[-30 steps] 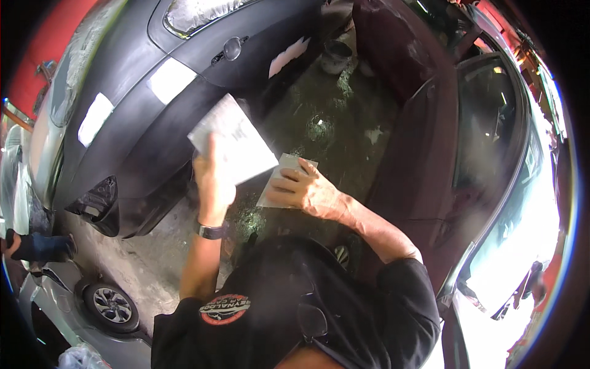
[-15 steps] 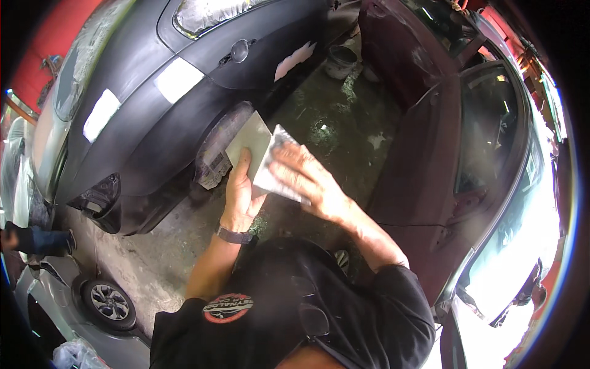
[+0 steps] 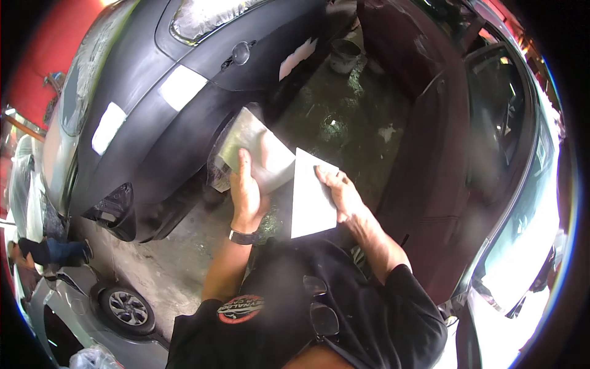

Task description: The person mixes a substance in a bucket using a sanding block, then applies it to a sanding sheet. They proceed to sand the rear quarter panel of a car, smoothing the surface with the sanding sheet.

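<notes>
A pale, slightly glossy flat sheet [image 3: 272,158] is gripped in my left hand [image 3: 247,200], with the thumb over its face and the other fingers mostly hidden beneath. My right hand [image 3: 345,195] holds a stiff-looking white flat piece [image 3: 312,200] by its right edge, fingertips on its upper face. The two pieces sit side by side in front of my chest, their near edges almost meeting; I cannot tell whether they touch. What they are made of is unclear. Behind the left sheet is the wheel opening of a dark matte car [image 3: 184,135].
White patches [image 3: 184,88] mark the dark car's side. A maroon car [image 3: 424,166] stands on my right, with a bucket [image 3: 345,55] on the wet floor between the cars. At lower left are a grey car's wheel [image 3: 128,307] and another person [image 3: 52,252].
My right hand has moved right and down, away from the left sheet, and its white piece now shows its broad face. The left sheet has tilted to the right.
</notes>
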Demonstrator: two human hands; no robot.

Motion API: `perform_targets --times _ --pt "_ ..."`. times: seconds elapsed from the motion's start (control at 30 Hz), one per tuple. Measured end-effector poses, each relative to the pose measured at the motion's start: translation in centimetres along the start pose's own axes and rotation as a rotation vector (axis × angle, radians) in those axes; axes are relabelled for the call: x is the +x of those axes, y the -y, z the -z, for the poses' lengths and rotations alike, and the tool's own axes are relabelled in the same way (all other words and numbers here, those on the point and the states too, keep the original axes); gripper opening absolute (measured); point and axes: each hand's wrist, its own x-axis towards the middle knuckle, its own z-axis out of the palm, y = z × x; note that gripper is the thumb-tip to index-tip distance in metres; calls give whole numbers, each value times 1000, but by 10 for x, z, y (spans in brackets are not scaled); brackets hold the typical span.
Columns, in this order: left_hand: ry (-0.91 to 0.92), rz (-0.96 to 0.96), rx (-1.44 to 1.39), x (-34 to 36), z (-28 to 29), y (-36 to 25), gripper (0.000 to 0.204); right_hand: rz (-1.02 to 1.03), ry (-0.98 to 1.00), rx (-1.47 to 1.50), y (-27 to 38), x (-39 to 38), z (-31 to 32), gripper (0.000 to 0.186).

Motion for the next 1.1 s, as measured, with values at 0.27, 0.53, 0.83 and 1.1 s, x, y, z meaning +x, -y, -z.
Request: perform_targets --times 0.27,0.53,0.83,1.1 --pt "15 41 90 -16 -3 13 42 423 -131 -573 77 9 6 26" --pt "-64 36 24 -13 1 21 43 570 346 -1231 27 -3 1 40" --pt "7 333 -80 -8 16 14 38 655 361 -721 90 -27 -40 35" --pt "156 -146 653 -16 9 15 54 1069 364 -1744 73 9 -24 53"
